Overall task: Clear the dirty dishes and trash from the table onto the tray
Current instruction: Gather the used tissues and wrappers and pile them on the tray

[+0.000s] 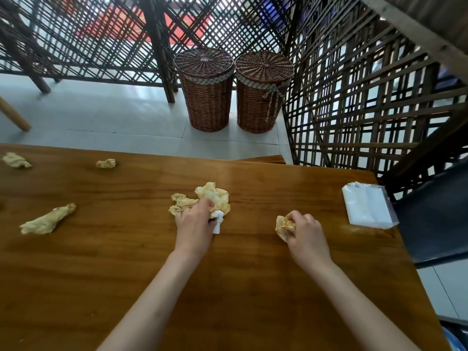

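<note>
Left hand (195, 221) gripping the crumpled napkin pile (202, 198) mid-table; right hand (305, 230) clutching a napkin wad (283, 225). Three loose wads (48, 220) left on the wooden table (126, 262). No tray visible; mostly undone.

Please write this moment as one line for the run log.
left hand: grips crumpled yellowish napkin pile | right hand: holds crumpled yellowish napkin wad | brown wooden table: loose napkins remain | tray: unseen

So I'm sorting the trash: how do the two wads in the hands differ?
The left hand grips a big, loose wad spreading across the table; the right hand grips a small, tight wad, mostly enclosed. Both are crumpled yellowish paper.
</note>
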Demonstrator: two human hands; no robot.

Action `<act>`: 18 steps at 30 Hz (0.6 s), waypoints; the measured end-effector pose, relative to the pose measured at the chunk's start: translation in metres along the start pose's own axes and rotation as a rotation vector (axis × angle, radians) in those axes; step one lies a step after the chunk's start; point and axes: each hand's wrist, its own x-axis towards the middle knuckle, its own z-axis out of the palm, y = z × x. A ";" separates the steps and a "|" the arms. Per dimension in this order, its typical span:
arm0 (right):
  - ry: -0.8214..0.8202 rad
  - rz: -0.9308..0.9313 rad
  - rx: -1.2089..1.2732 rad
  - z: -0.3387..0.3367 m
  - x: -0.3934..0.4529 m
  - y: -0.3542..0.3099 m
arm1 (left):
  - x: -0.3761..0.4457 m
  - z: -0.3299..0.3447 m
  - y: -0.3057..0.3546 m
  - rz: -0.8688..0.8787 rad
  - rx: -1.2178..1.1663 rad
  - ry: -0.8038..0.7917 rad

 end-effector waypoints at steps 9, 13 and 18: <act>-0.031 -0.038 0.074 0.008 -0.009 -0.016 | -0.033 -0.019 -0.020 -0.034 0.063 -0.043; -0.028 -0.054 0.085 0.017 -0.018 -0.028 | -0.046 -0.027 -0.024 -0.035 -0.003 -0.112; -0.026 -0.038 0.093 0.026 -0.034 -0.041 | -0.050 -0.039 -0.033 0.001 -0.229 -0.140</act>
